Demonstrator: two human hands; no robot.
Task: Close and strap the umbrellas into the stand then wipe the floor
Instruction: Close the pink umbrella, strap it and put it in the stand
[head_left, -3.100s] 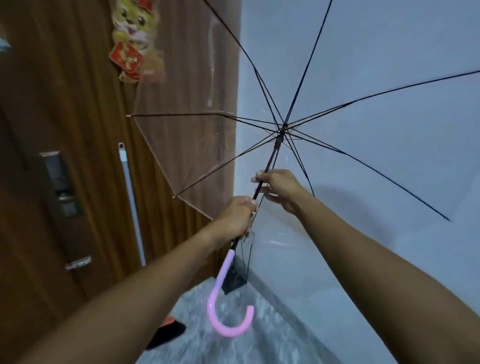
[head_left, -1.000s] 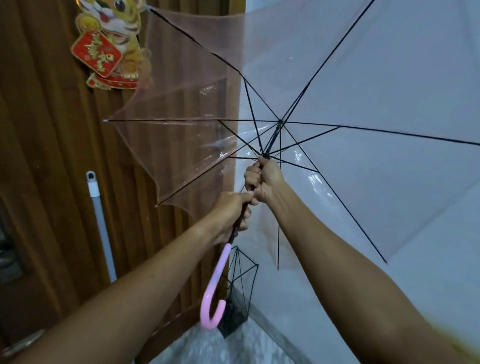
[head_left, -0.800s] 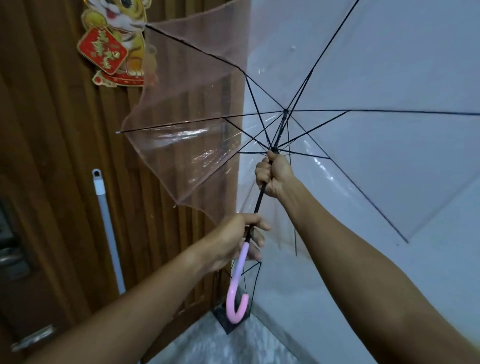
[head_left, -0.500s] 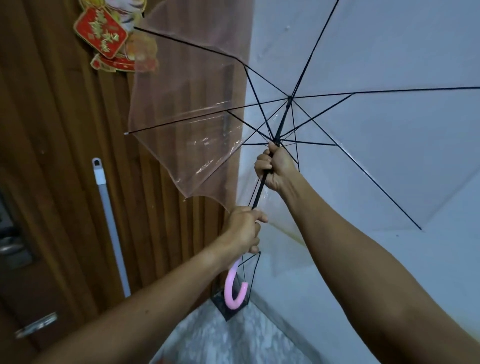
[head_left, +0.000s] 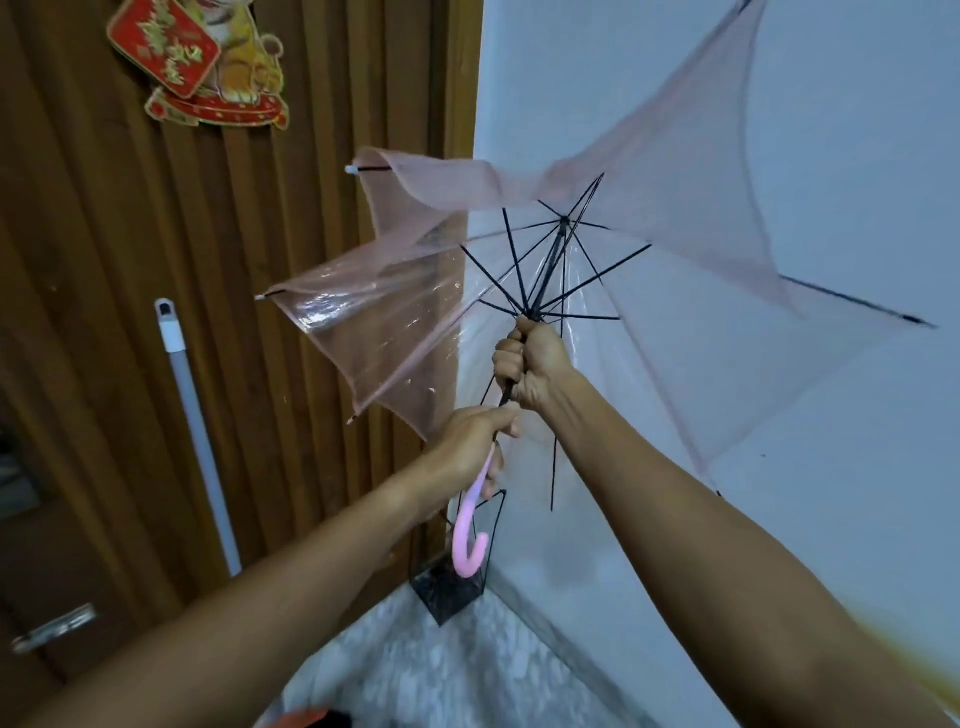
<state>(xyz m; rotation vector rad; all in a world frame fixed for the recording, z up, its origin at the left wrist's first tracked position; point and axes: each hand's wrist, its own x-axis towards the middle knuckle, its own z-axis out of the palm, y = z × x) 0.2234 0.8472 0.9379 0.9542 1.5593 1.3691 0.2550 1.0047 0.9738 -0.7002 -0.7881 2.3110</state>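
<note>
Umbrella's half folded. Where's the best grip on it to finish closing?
Grip the shaft just below the hub where the ribs meet, coming from the handle side, as the right hand does: ribs fan out above it, leaving only that stretch bare. The left hand steadies the handle.

The left forearm (head_left: 291, 587) and right forearm (head_left: 701, 519) stretched forward and upward, drawing together ahead of the body. The right hand (head_left: 532, 364) sat higher, its fingers curled in a tight fist round the shaft of the umbrella (head_left: 675, 218). The left hand (head_left: 470, 447) gripped the same shaft close beneath it.
</note>
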